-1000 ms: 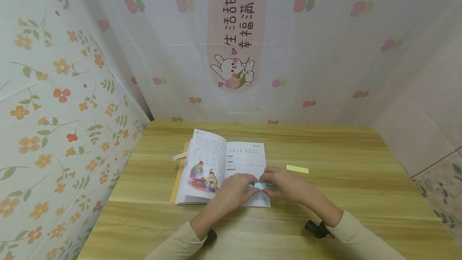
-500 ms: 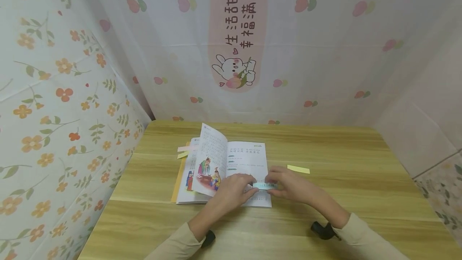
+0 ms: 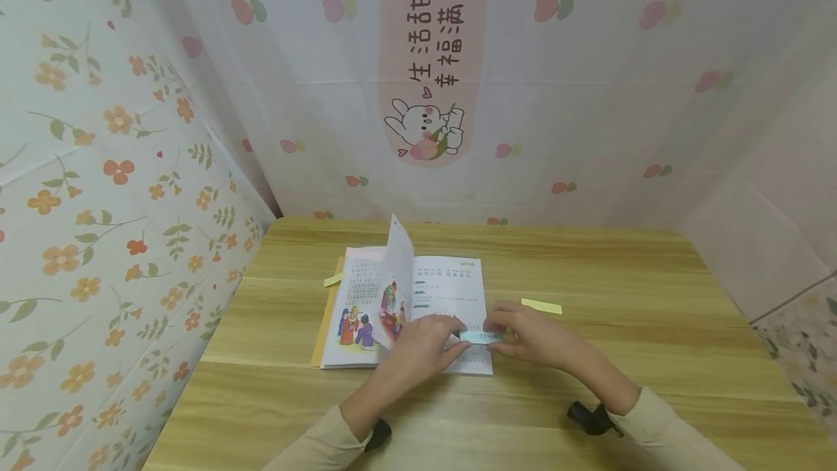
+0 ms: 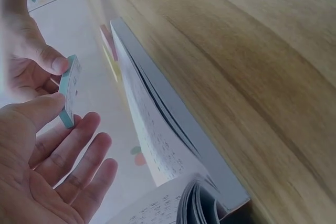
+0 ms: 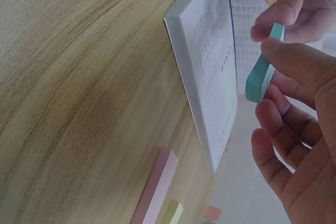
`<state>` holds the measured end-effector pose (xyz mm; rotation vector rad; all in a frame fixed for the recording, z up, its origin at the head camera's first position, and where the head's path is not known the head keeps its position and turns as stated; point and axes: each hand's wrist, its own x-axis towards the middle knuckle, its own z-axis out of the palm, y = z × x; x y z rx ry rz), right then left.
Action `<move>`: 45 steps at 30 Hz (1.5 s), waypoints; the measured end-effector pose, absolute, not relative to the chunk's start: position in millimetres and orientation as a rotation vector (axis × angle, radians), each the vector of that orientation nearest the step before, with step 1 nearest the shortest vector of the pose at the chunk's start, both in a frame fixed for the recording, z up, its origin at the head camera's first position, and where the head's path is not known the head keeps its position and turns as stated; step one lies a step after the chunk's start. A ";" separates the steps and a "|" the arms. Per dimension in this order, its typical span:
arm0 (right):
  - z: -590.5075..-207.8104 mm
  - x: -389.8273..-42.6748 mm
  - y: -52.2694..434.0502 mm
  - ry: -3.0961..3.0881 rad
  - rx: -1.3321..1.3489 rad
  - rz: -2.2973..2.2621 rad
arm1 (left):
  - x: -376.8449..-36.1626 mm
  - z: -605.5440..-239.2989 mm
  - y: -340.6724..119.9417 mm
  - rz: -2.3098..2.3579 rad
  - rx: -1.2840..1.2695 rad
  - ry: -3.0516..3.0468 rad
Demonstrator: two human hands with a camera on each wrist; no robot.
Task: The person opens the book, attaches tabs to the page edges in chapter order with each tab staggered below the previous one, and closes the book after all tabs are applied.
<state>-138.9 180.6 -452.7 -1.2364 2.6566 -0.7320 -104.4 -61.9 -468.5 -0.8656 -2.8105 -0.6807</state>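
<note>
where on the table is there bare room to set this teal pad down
Bare wood lies right of the yellow sticky strip toward the table edge, and behind the open book. It is crowded at the book's near edge, where both hands hold the teal sticky pad.

table (image 3: 588,267): light wood grain, carries everything
yellow strip (image 3: 541,306): flat on the table, probably a sticky-note pad
back wall (image 3: 588,93): pale cloth with a rabbit picture (image 3: 425,129)
left wall (image 3: 98,202): orange flower print

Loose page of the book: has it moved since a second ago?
Yes. The loose page has swung up and rightward toward the spine, now nearly upright, uncovering more of the left page; the book itself lies at the same spot on the table.
</note>
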 end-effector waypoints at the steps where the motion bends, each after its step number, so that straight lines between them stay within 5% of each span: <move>1: -452.9 -138.7 180.9 2.655 -1.232 -0.737 | -104.0 -467.8 -61.7 -0.679 -0.867 -2.808; 45: -446.3 -137.2 174.9 2.634 -1.224 -0.812 | -99.0 -465.2 -74.3 -0.710 -0.795 -2.790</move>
